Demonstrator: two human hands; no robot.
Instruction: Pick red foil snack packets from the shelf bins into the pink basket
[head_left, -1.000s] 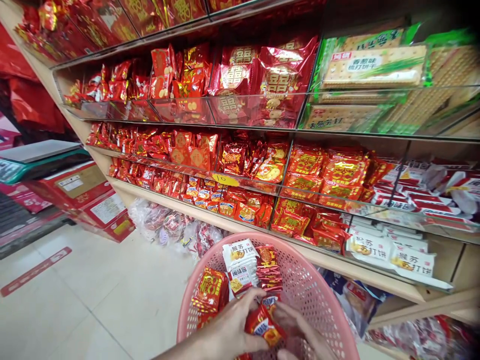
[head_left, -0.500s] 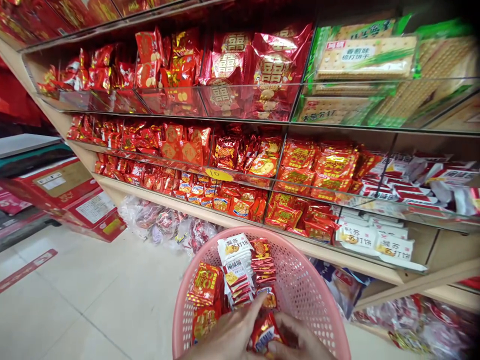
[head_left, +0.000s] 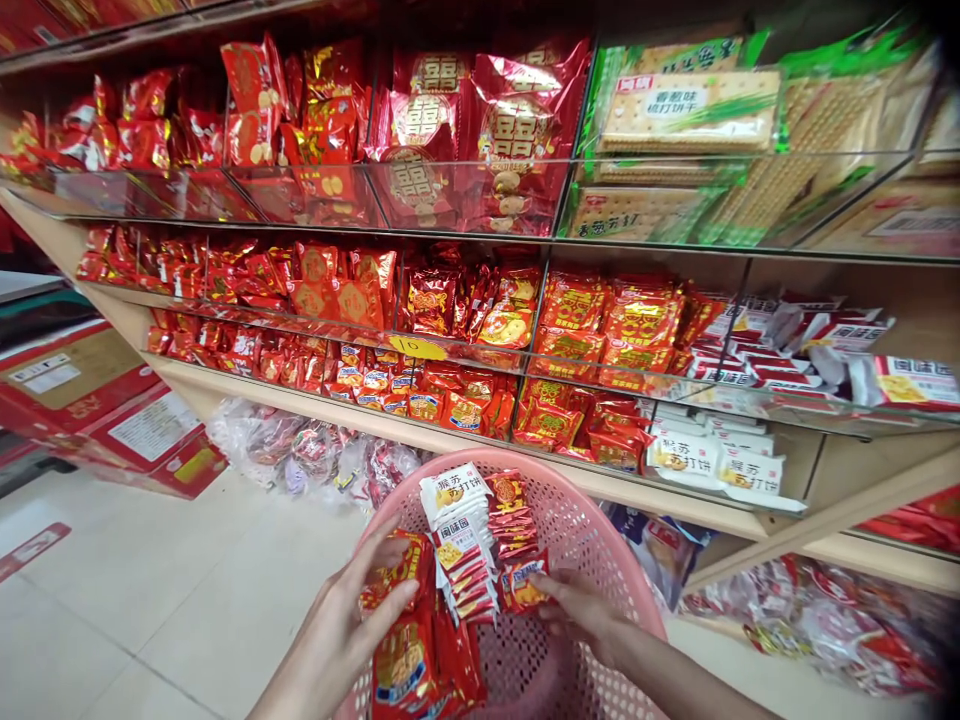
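In the head view, a pink perforated basket (head_left: 637, 575) stands before the shelves with packets inside. My left hand (head_left: 352, 610) curls its thumb and fingers round the upper red biscuit packet (head_left: 401, 570) at the basket's left side. Larger red packets (head_left: 409, 665) lie below it. The fingertips of my right hand (head_left: 581, 605) pinch the right edge of a small red snack packet (head_left: 523, 583) with a blue label. Between the hands runs a row of white cracker packets (head_left: 461, 535), and a row of small red packets (head_left: 511, 515) lies to its right.
Tilted shelves hold red packets (head_left: 570, 320), green-wrapped crackers (head_left: 690, 110) and white packets (head_left: 682, 455). A yellow price tag (head_left: 417, 346) reads 10. Bagged goods (head_left: 307, 445) lie under the bottom shelf. Red cartons (head_left: 105, 410) stand on the tiled floor at left.
My hands have moved apart, the left to the red packets at left and the right to the right. The small blue-labelled packet beside the white row has come into view.
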